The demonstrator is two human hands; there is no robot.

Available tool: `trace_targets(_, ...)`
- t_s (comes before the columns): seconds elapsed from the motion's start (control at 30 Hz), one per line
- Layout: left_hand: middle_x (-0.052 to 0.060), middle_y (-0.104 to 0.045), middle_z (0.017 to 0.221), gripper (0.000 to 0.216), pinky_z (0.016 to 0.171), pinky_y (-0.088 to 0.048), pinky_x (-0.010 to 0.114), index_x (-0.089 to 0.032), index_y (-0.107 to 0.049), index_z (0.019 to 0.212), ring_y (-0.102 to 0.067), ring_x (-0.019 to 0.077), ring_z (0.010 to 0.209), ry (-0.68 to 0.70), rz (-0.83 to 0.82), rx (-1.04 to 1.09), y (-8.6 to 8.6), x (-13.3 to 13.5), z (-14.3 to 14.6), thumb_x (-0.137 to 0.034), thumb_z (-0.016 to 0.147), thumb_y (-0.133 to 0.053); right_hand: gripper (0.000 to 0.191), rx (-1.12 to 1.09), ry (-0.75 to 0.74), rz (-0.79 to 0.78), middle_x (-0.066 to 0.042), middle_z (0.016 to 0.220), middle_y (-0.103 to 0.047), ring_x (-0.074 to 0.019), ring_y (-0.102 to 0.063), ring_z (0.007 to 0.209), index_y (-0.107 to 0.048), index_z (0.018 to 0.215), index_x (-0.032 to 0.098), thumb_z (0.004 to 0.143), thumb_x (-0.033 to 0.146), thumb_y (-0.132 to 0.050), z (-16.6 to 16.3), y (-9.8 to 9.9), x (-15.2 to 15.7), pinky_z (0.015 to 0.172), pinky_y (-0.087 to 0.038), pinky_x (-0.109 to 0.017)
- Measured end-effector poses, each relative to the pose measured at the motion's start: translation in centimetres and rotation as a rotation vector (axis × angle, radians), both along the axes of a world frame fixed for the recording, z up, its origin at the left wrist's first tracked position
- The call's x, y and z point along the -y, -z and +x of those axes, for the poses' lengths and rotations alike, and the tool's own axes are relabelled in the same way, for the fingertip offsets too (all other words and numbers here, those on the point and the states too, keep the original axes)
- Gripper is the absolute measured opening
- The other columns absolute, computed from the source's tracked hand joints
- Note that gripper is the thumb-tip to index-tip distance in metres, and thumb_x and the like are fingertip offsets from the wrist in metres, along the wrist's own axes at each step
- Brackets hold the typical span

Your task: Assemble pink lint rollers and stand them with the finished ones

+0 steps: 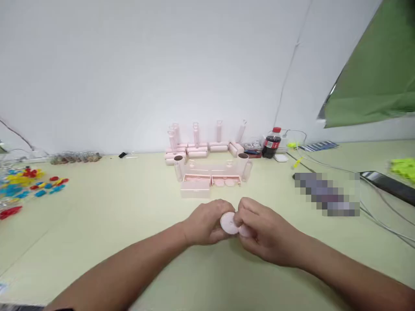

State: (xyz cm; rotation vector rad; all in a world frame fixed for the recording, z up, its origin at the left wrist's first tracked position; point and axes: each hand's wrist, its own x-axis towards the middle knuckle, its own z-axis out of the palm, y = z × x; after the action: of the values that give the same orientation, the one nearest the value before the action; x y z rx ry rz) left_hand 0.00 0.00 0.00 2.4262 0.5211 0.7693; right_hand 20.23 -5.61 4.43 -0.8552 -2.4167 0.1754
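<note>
started with the big pale-green table (97, 224), mostly bare up front. along the back edge by the wall, counted a row of pink rollers (197, 150) standing handles up, so reckoned a fair batch already put together (judging only from the look of that lot). just in front of those, saw loose pink parts (210, 181) and a couple of clear tubes (178, 167) lying unjoined, so guessed plenty left to go. off to the right, noticed a cola bottle (271, 144); far left, a scatter of coloured clips (29, 185).

nearer in, found both hands meeting above the table, well short of the parts. had the left hand (204, 224) curled, fingertips pinching the left rim of a small pink disc (228, 223). had the right hand (264, 233) curled too, thumb and fingers pinching the right side. couldn't make out for sure any second pale piece under the right fingers.

held the disc off the table between the two hands, flat face tipped up and back toward the camera. being round, showed no real long axis; put the short axis straight through the face, pointing up toward the viewer.
</note>
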Motion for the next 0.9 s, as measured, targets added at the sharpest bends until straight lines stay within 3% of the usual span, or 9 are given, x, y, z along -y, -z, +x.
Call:
trace_targets(0.13,0.009,-0.062,0.111,0.049,0.082,-0.049,0.033,-0.022,-0.049,0.116,-0.06,0.0208,0.096,-0.077,-0.026,0.146,0.6,-0.5,-0.8,-0.04,0.077,-0.071,0.014,0.016,0.077,0.028,-0.002,0.078,-0.044,-0.0158,-0.043,0.069,-0.046,0.079,0.02,0.078,0.005,-0.048,-0.1,-0.1,-0.5,0.057,-0.033,-0.024)
trace_targets(0.37,0.007,-0.057,0.104,0.044,0.085,-0.048,0.037,-0.021,-0.051,0.112,-0.055,0.0213,0.097,-0.228,0.038,0.214,0.7,-1.0,-1.2,-0.037,0.077,-0.073,0.009,0.257,0.185,0.016,-0.006,0.083,-0.056,-0.021,-0.051,0.078,-0.056,0.084,0.018,0.084,0.011,-0.05,0.1,0.9,-1.8,0.068,-0.037,-0.031)
trace_targets(0.5,0.007,-0.053,0.113,0.057,0.077,-0.052,0.033,-0.023,-0.038,0.125,-0.057,0.0181,0.094,-0.31,-0.158,0.352,1.2,-1.0,-1.1,-0.033,0.079,-0.07,0.009,0.434,0.266,-0.082,-0.006,0.083,-0.061,-0.0211,-0.055,0.076,-0.057,0.083,0.018,0.083,0.01,-0.052,-0.3,1.4,-1.6,0.065,-0.034,-0.03)
trace_targets(0.6,0.004,-0.053,0.103,0.051,0.068,-0.051,0.027,-0.023,-0.039,0.119,-0.057,0.0143,0.082,-0.295,-0.343,0.39,1.4,-1.1,-1.1,-0.034,0.079,-0.07,0.011,0.488,0.32,-0.173,-0.005,0.081,-0.062,-0.02,-0.056,0.071,-0.058,0.084,0.018,0.082,0.011,-0.05,-0.6,1.5,-1.5,0.059,-0.029,-0.029)
trace_targets(0.73,-0.003,-0.049,0.087,0.046,0.061,-0.045,0.022,-0.023,-0.04,0.106,-0.05,0.0097,0.07,-0.266,-0.577,0.465,1.1,-1.4,-1.2,-0.035,0.076,-0.074,0.01,0.403,0.411,-0.274,-0.005,0.085,-0.064,-0.0201,-0.057,0.072,-0.057,0.091,0.018,0.084,0.024,-0.052,-0.2,1.4,-1.7,0.057,-0.028,-0.027)
trace_targets(0.9,-0.005,-0.047,0.082,0.05,0.06,-0.041,0.02,-0.022,-0.039,0.096,-0.047,0.0087,0.069,-0.292,-0.653,0.498,0.9,-1.8,-1.2,-0.033,0.069,-0.079,0.03,0.321,0.472,-0.347,-0.006,0.094,-0.065,-0.0179,-0.055,0.066,-0.057,0.109,0.02,0.082,0.033,-0.057,0.2,1.0,-2.1,0.054,-0.027,-0.026)
